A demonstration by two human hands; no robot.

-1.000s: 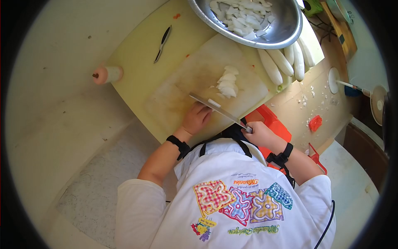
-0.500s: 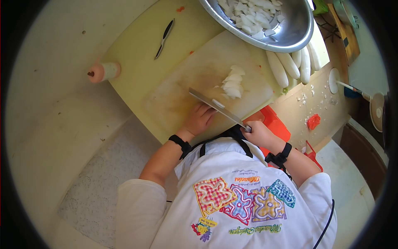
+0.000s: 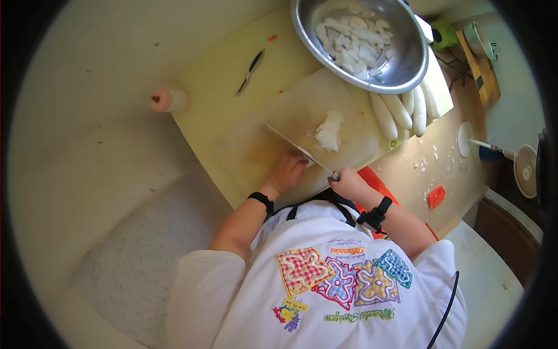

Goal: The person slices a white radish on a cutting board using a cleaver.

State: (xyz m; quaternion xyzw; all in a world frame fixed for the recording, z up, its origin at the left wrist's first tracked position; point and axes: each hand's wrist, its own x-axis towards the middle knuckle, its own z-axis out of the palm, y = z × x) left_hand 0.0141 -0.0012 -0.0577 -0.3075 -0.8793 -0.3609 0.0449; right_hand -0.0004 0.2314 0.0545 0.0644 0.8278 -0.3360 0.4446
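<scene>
Right hand: mine is closed fully round the handle of the knife, with no gap seen between fingers and handle. The blade runs from my fist up and to the left across the board, its tip over the stained part.

Left hand: mine is set low over the board, fingers bent and drawn together, fingertips just beside the blade on the side nearer my body. A white piece lies at the blade by those fingertips; how firmly they close on it I cannot tell, the fingers hiding most of it.

Surroundings: a heap of white slices lies on the board beyond the knife, apart from both hands. The steel bowl, beyond the heap, contains more cut white pieces. Several whole white roots lie side by side at the table edge, to the right of the board and just beside the bowl. A slim black-and-silver tool lies on the table past the board, and a pink-topped bottle is at the left edge.
</scene>
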